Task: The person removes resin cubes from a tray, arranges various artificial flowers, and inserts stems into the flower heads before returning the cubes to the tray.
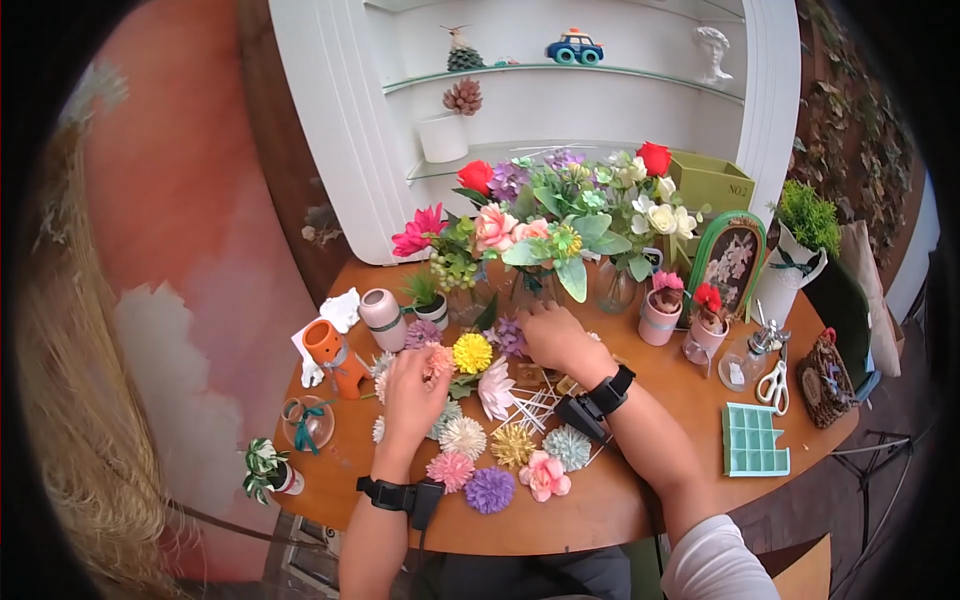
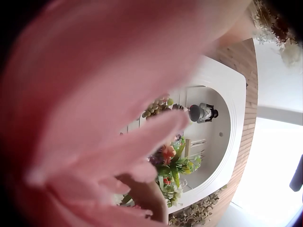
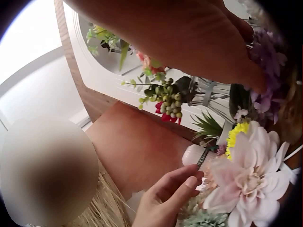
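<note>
In the head view, the left hand (image 1: 412,395) has its fingertips around a peach flower (image 1: 438,362) at the left-centre of the table. The right wrist view shows that left hand (image 3: 163,201) with thumb and forefinger close together. Farther right, the right hand (image 1: 562,343) reaches palm down behind the pile, its thumb and fingers around a purple flower (image 3: 271,61). A yellow flower (image 1: 472,353) lies between the hands, with a pale pink flower (image 1: 496,388) and white sticks (image 1: 535,410) nearer. Large blurred pink petals (image 2: 94,94) hide much of the left wrist view.
Loose flower heads, including a purple one (image 1: 489,490), lie at the front. Vases of flowers (image 1: 535,225) stand behind the hands. An orange pot (image 1: 325,343) and glass jar (image 1: 308,424) are left; scissors (image 1: 773,386) and a teal tray (image 1: 755,442) are right.
</note>
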Motion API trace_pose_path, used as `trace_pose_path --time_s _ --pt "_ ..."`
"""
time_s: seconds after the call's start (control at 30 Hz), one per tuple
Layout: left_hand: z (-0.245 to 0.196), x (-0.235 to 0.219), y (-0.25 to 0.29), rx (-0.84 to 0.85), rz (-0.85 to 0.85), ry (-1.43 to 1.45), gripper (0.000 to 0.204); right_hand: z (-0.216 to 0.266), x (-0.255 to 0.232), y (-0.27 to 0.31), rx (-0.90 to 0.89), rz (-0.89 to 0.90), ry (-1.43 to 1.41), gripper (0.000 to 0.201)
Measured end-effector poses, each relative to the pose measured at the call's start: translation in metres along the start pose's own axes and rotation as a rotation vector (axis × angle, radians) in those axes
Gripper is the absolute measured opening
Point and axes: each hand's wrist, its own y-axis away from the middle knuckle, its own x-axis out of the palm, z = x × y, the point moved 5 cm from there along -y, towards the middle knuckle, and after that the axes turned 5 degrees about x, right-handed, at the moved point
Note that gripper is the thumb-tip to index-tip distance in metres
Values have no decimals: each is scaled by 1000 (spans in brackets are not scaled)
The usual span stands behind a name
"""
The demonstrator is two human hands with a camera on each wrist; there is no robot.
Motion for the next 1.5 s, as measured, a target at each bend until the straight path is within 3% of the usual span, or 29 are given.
trace_pose_path --time_s 0.1,0.17,0.3,0.37,0.43,0.6,0.67,0.83,0.93,1.0,1.3,1.37,1.4,1.47,1.5 --pt "-5 4 0 3 17 69 35 -4 12 -1 11 -20 14 41" --pt "-6 3 0 4 7 75 35 2 4 1 27 36 25 26" --pt "-3 2 1 -15 -30 93 37 13 -17 1 -77 -9 -6 24" --pt "-5 -1 0 -15 -47 73 37 19 -38 4 2 13 -154 24" --pt "-6 -3 0 -20 -63 54 37 26 -89 25 -20 -130 -233 23" --pt "1 -5 1 -99 -112 65 33 28 -148 46 -29 -300 -323 21" --pt "2 -6 1 -85 -123 51 33 32 -168 57 -58 -492 -409 21" --pt "-2 -3 1 -41 -79 83 38 39 -183 67 -92 -616 -440 22" --pt "-4 -6 -3 -9 -51 104 45 48 -201 79 -194 -830 -452 27" --pt "-12 -9 -5 17 -54 116 48 51 -207 86 -243 -842 -418 29" --pt "-28 -14 -6 140 -56 243 26 62 -224 111 -457 -1012 -466 37" --pt "-22 -10 -1 11 -7 292 26 61 -221 113 -461 -941 -467 45" --pt "-21 -10 0 -82 -39 350 28 59 -220 109 -373 -908 -534 53" --pt "-18 -11 0 -48 -65 352 28 52 -216 103 -264 -780 -716 78" --pt "-16 -9 -1 -17 -78 357 28 51 -212 101 -160 -672 -815 78"
